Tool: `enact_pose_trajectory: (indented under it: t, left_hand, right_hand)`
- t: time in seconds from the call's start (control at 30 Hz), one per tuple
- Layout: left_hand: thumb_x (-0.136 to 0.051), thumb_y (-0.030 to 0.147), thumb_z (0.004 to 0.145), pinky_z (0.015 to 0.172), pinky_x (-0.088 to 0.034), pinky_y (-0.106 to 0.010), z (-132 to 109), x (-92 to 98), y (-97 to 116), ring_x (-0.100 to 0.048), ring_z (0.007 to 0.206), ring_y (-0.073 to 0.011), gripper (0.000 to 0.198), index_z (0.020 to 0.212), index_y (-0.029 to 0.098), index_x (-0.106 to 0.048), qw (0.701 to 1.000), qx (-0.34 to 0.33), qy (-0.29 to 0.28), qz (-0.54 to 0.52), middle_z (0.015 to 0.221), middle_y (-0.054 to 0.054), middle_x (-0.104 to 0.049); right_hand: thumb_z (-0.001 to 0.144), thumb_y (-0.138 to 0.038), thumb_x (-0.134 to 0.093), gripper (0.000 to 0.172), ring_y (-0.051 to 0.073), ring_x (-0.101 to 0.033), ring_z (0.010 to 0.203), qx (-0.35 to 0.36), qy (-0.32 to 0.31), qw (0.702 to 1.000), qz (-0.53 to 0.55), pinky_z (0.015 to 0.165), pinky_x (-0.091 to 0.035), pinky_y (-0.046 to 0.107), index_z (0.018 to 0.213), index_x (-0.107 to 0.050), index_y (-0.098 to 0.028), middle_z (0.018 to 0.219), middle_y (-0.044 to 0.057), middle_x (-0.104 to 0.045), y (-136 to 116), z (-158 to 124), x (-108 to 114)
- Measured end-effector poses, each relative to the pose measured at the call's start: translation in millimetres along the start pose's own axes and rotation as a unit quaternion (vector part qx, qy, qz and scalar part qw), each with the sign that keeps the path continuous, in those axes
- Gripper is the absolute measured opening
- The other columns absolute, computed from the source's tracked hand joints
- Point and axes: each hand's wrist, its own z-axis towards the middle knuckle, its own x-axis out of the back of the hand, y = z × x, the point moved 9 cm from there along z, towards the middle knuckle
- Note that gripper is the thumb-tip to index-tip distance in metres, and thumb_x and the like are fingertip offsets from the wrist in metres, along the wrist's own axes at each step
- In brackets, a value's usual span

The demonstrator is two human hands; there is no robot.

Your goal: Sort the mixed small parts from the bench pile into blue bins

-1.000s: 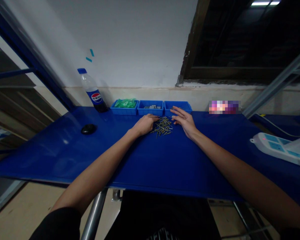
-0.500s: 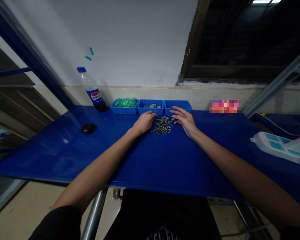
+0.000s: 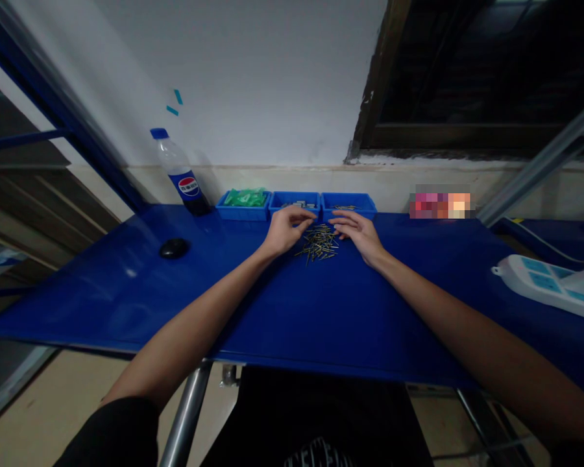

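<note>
A loose pile of thin metal pieces [image 3: 320, 244], like screws or small drill bits, lies on the blue tabletop between my hands. My left hand [image 3: 286, 229] is raised at the pile's upper left, thumb and fingertips brought together in a pinch; anything between them is too small to make out. On the other side, my right hand [image 3: 359, 236] has its fingers apart and holds nothing visible, its fingertips beside the pile's right edge. Behind my left hand stands a blue bin [image 3: 274, 206] with small metal parts. The right-hand blue bin [image 3: 370, 206] contains some thin pieces.
A third blue bin [image 3: 233, 215] holds green packets [image 3: 246, 196]. Left of it stands a cola bottle [image 3: 187, 186], with a black computer mouse [image 3: 174, 248] nearer me. At the right lie a white power strip [image 3: 535, 283] and a blurred-out object [image 3: 442, 202] by the wall.
My left hand has lifted and shifted slightly right, its fingers now stretched toward the thumb above the pile. My right hand has barely moved, its fingers slightly lower.
</note>
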Motion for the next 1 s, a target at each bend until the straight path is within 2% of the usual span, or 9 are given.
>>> enact_pose_trajectory:
  t: [0.1,0.2,0.43,0.6,0.83,0.93,1.0]
  left_hand:
    - [-0.076,0.021,0.081,0.09,-0.062,-0.039,-1.1,-7.8,-9.3,-0.075,0.09,-0.0202,0.016,0.094,0.011,-0.076,0.991,0.067,-0.014,-0.113,0.097,-0.01,-0.078]
    - [-0.08,0.023,0.077,0.086,-0.062,-0.039,-4.4,-14.9,-14.5,-0.076,0.088,-0.0216,0.021,0.093,0.011,-0.075,0.983,0.108,-0.031,-0.144,0.09,-0.01,-0.078]
    - [-0.084,0.024,0.074,0.083,-0.062,-0.036,-6.9,-18.8,-12.7,-0.075,0.081,-0.0185,0.021,0.089,0.012,-0.076,0.982,0.111,-0.029,-0.147,0.088,-0.01,-0.078]
    - [-0.084,0.026,0.075,0.085,-0.062,-0.036,-5.8,-18.8,-13.7,-0.075,0.081,-0.0186,0.02,0.087,0.012,-0.076,0.982,0.105,-0.026,-0.152,0.088,-0.009,-0.079]
    - [-0.077,0.027,0.082,0.081,-0.062,-0.033,-5.6,-20.9,-12.3,-0.075,0.08,-0.0178,0.017,0.091,0.013,-0.076,0.991,0.085,-0.034,-0.093,0.089,-0.009,-0.079]
    - [-0.07,0.026,0.088,0.082,-0.061,-0.033,-4.4,-14.6,-4.8,-0.074,0.082,-0.0178,0.014,0.093,0.014,-0.077,0.998,0.049,-0.031,-0.004,0.093,-0.008,-0.08]
    - [-0.064,0.023,0.091,0.083,-0.06,-0.033,-3.6,-9.1,1.6,-0.074,0.087,-0.0189,0.017,0.097,0.015,-0.078,0.996,0.013,-0.036,0.077,0.098,-0.009,-0.079]
  right_hand:
    - [0.077,-0.034,-0.079,0.037,0.027,-0.072,0.101,0.037,-0.03,0.999,-0.02,0.091,-0.055,0.046,0.113,-0.077,-0.026,0.109,0.008,-0.079,-6.5,-0.9,-8.5]
    - [0.075,-0.036,-0.083,0.029,0.027,-0.073,0.101,0.052,-0.053,0.997,-0.018,0.097,-0.052,0.049,0.103,-0.08,-0.026,0.106,0.007,-0.08,-9.4,-2.4,-14.3]
    - [0.073,-0.038,-0.085,0.023,0.026,-0.073,0.095,0.037,-0.061,0.997,0.002,0.097,-0.052,0.049,0.093,-0.083,-0.027,0.099,0.005,-0.082,-9.3,-3.9,-14.2]
    - [0.072,-0.037,-0.087,0.024,0.024,-0.073,0.089,0.013,-0.065,0.997,0.028,0.087,-0.054,0.043,0.094,-0.084,-0.027,0.097,0.005,-0.082,-6.6,-4.3,-13.6]
    - [0.074,-0.033,-0.084,0.017,0.02,-0.071,0.077,-0.002,-0.052,0.996,0.066,0.075,-0.052,0.036,0.09,-0.084,-0.025,0.086,0.005,-0.081,-2.0,-2.3,-9.0]
    - [0.076,-0.032,-0.083,0.017,0.019,-0.07,0.077,-0.004,-0.016,0.996,0.086,0.075,-0.053,0.036,0.09,-0.084,-0.024,0.088,0.006,-0.081,0.2,-0.7,-1.6]
    - [0.076,-0.031,-0.081,0.022,0.021,-0.071,0.084,0.002,0.015,0.996,0.093,0.078,-0.054,0.037,0.097,-0.083,-0.025,0.098,0.006,-0.081,-0.4,-0.1,5.0]
